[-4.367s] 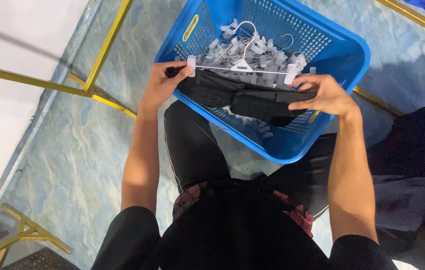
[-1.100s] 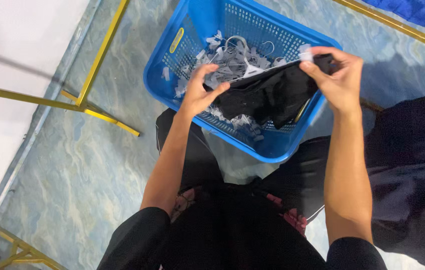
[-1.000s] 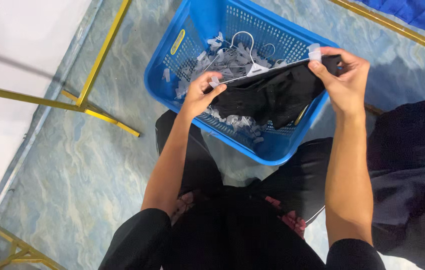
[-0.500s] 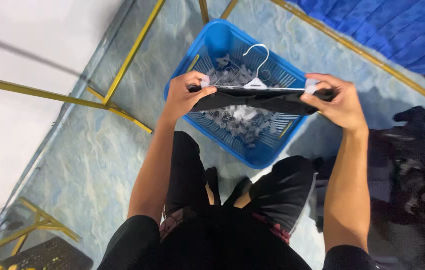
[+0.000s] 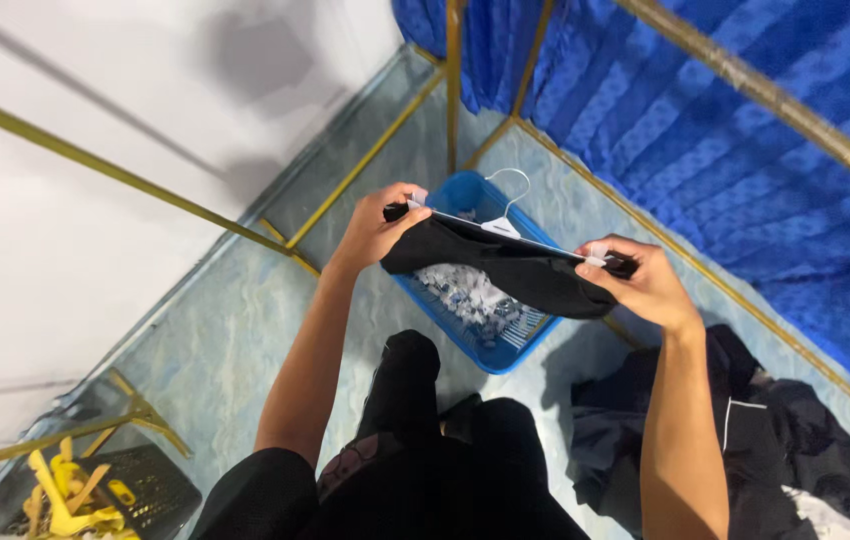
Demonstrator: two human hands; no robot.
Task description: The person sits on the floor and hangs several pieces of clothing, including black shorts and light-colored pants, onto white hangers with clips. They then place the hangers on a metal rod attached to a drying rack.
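Lying at lower left of the frame, a black crate [image 5: 150,485] holds yellow hangers [image 5: 65,490]. Left hand [image 5: 377,228], centre frame, pinches shut on one end of a white clip hanger [image 5: 501,226]. A black garment [image 5: 505,270] hangs clipped along it, held up over a blue basket [image 5: 485,335] on the floor. Right hand [image 5: 645,285] grips the hanger's other end, fingers closed over the clip. Dark clothes [image 5: 795,440] are heaped at lower right, with blue curtain [image 5: 745,160] at upper right.
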